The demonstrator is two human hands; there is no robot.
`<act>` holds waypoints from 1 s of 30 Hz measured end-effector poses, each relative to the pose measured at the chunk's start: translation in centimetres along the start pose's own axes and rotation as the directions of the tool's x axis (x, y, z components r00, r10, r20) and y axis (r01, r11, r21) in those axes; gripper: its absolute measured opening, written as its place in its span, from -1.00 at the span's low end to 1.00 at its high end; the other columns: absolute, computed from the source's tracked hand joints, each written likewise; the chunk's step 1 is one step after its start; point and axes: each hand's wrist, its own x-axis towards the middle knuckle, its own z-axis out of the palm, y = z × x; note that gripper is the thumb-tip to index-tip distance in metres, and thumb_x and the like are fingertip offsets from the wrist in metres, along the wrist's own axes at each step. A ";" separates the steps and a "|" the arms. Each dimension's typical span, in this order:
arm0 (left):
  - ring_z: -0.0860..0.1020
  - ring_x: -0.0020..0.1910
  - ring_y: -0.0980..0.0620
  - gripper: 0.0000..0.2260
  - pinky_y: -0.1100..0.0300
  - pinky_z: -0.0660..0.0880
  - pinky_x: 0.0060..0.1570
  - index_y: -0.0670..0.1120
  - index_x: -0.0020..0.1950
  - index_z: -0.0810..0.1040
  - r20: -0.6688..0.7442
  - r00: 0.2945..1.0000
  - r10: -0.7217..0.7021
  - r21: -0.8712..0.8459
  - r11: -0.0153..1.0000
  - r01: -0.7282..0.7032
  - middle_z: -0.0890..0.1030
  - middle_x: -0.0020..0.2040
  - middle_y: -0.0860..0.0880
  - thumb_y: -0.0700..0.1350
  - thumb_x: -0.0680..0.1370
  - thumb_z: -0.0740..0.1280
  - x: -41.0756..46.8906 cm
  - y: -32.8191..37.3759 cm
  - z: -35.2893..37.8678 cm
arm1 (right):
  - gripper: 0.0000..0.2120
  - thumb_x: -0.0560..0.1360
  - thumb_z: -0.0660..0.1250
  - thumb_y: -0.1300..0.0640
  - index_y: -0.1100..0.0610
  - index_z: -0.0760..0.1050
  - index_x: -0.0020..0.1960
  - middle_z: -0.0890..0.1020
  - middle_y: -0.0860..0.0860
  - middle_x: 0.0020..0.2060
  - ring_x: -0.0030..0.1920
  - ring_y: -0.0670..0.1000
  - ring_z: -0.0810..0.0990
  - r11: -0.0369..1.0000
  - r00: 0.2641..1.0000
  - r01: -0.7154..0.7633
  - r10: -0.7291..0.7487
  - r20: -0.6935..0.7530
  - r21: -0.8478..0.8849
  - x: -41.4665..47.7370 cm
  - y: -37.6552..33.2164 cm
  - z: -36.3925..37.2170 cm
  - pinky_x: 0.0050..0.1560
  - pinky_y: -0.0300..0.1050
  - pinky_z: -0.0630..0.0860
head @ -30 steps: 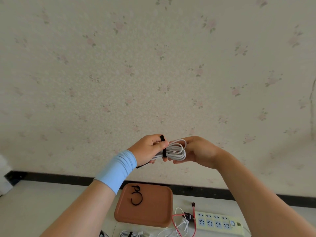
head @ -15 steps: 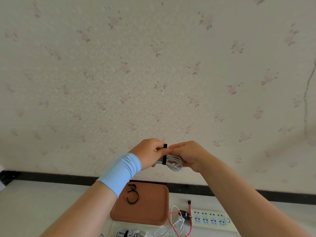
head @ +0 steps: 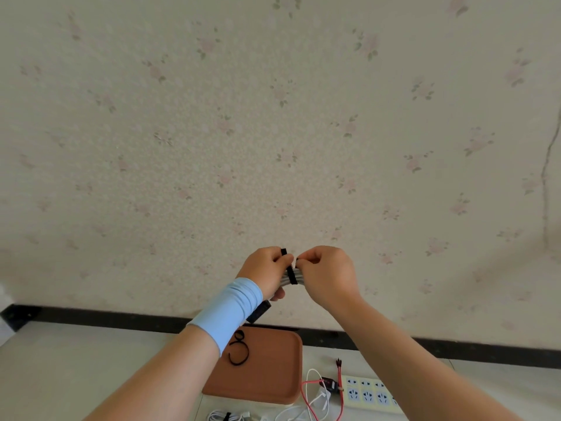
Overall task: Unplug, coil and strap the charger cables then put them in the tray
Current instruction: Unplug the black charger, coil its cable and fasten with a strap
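Head view: we log both hands raised in front of the wall (head: 273, 132), well above the table (head: 76, 360). Left hand (head: 267, 270), with a blue wristband (head: 227, 311) on the forearm, has its fingers curled round one end of the white coil (head: 300, 279), thumb lying against the black strap (head: 290, 273) that crosses the coil upright. The strap's top end sticks up above the thumb; a dark tail hangs out below the left wrist. Right hand (head: 326, 275) grasps the coil's other side, thumb and forefinger pinched together at the top of the coil just beside the strap; we cannot tell whether the strap's tip sits between them. The coil is held in the air between the two hands, not in the tray (head: 273, 387). The tray, brown, lies on the table below, holding one loose black loop (head: 238, 352). Right of the tray: a power strip (head: 368, 393) with a small dark plug in its near end, a red wire (head: 306, 399) and a loose white cable (head: 315, 387). At the lower edge, a second coil (head: 227, 417), strapped, partly cut off
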 end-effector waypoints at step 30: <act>0.44 -0.57 -0.02 -0.72 0.28 0.35 -0.59 -0.17 -0.23 0.40 -0.133 0.968 -0.213 -0.319 0.934 0.162 0.51 -0.35 -0.13 -0.10 0.66 0.19 0.9 0.5 1.1 | -0.71 0.61 0.28 0.18 0.13 0.59 -0.26 0.59 -0.01 -0.29 -0.12 0.05 0.52 0.893 0.925 0.379 -0.357 0.130 -0.243 1.2 1.2 1.3 -0.08 -0.07 0.47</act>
